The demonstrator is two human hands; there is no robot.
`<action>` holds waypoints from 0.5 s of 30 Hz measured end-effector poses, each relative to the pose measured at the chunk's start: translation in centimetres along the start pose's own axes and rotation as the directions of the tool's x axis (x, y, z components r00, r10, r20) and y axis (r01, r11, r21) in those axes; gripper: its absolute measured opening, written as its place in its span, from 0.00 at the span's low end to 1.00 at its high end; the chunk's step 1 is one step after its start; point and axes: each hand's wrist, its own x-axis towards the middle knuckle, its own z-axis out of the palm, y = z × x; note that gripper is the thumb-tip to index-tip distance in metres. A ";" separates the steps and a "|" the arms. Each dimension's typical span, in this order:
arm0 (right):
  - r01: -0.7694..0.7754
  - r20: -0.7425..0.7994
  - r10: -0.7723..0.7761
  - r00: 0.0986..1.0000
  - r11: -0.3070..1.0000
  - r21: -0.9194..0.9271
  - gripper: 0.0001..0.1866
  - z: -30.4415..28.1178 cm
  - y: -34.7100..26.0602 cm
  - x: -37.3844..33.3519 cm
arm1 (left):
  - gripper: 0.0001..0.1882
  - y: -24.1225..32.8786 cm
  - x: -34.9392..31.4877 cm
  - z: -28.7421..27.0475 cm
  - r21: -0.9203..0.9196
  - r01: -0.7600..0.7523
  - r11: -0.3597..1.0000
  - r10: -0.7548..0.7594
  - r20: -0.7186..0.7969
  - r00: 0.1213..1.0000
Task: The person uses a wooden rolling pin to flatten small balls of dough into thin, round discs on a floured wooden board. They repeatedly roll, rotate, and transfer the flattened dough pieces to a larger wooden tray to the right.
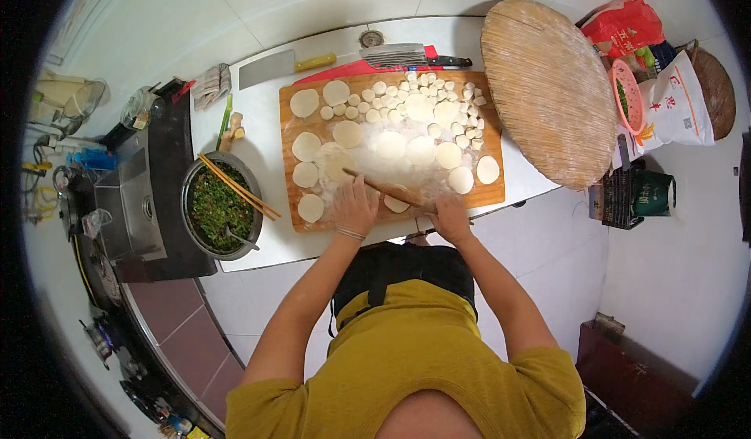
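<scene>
A floury wooden board (pixel 497 185) lies in front of me, with a thin tapered rolling pin (pixel 383 186) slanting across its near side. Beneath the pin is a flat round dough wrapper (pixel 397 204), partly covered. My left hand (pixel 356 208) is stretched out, fingertips touching the pin near its left end. Closed around the right end is my right hand (pixel 450 218), which hides that tip. Rolled wrappers (pixel 306 146) lie along the board's left side, and others in its middle and right. Many small dough pieces (pixel 473 111) cover the far right part.
Left of the board stands a metal bowl (pixel 255 181) of chopped green filling, with chopsticks (pixel 227 179) and a spoon. A cleaver (pixel 270 69) and another knife (pixel 395 57) lie behind the board. On the right, a large round wooden lid (pixel 547 87) overhangs the table edge.
</scene>
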 end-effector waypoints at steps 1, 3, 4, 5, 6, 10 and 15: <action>0.004 -0.041 -0.002 0.999 0.999 0.035 0.19 -0.1 -0.1 -0.1 | 0.26 0.4 -0.6 0.0 -0.012 0.033 0.999 -0.033 0.015 0.999; 0.016 -0.123 -0.003 0.992 0.994 0.105 0.18 -0.4 -0.2 -0.3 | 0.22 0.2 -1.8 2.8 -0.101 0.111 0.989 -0.108 0.037 0.993; -0.027 -0.118 0.047 0.992 0.986 0.165 0.17 -0.9 -0.5 -0.2 | 0.20 0.6 -1.8 3.3 -0.146 0.147 0.978 -0.141 0.050 0.989; -0.071 -0.111 0.097 0.989 0.972 0.223 0.16 -1.5 -0.8 -0.2 | 0.19 1.0 -1.7 3.7 -0.085 0.063 0.994 -0.058 0.064 0.996; -0.114 -0.097 0.147 0.984 0.953 0.280 0.15 -1.9 -1.0 -0.4 | 0.18 2.0 -1.1 3.2 -0.027 -0.021 0.999 0.023 0.086 0.996; -0.152 -0.185 0.213 0.959 0.943 0.297 0.13 -2.5 -0.3 -0.9 | 0.14 2.2 0.8 6.3 -0.026 -0.393 0.919 0.393 0.077 0.916; -0.164 -0.250 0.255 0.934 0.929 0.332 0.12 -3.7 0.1 -1.9 | 0.11 3.2 0.9 8.5 -0.056 -0.014 0.998 0.029 0.286 0.958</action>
